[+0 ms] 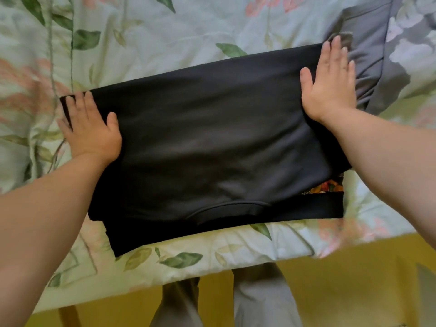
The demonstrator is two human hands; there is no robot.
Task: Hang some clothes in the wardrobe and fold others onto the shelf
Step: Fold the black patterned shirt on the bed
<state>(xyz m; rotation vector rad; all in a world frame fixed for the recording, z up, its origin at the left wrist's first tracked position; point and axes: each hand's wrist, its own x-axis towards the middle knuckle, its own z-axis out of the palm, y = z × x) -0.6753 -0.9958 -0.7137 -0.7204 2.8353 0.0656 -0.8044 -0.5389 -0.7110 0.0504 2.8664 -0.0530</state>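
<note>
head view — working on the floral bedspread point(165, 31), folding the black garment point(212, 142) lying flat there; pressing its ends with left hand point(90, 128) and right hand point(330, 83), fingers straight, gripping nothing. probably needing one more fold next — then shelving.

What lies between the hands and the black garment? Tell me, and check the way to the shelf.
Nothing: the left hand and right hand both press flat on the black garment, one at each end. A grey garment lies past the right end, not between. No shelf is in view.
</note>
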